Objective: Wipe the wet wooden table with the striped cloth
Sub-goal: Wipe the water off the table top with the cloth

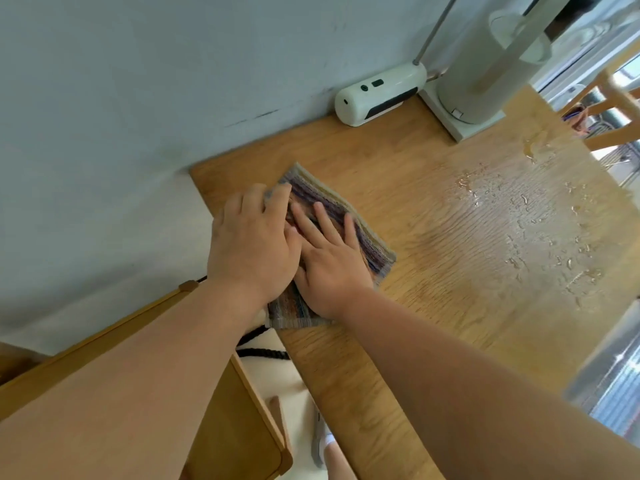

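Note:
The striped cloth (367, 242) lies folded on the wooden table (433, 306), near its far left corner. My right hand (330, 263) presses flat on the cloth with straight, spread fingers. My left hand (251, 244) sits beside it, partly over my right thumb, and its curled fingers hold the cloth's far left edge. Water drops and a wet sheen (540, 233) cover the table to the right of the cloth, apart from it.
A white oblong device (379, 93) and a white lamp base (464, 123) stand at the table's far edge by the grey wall. A wooden chair (235, 403) is at the lower left, with a black cord (263, 353) beside it. More furniture shows at the right.

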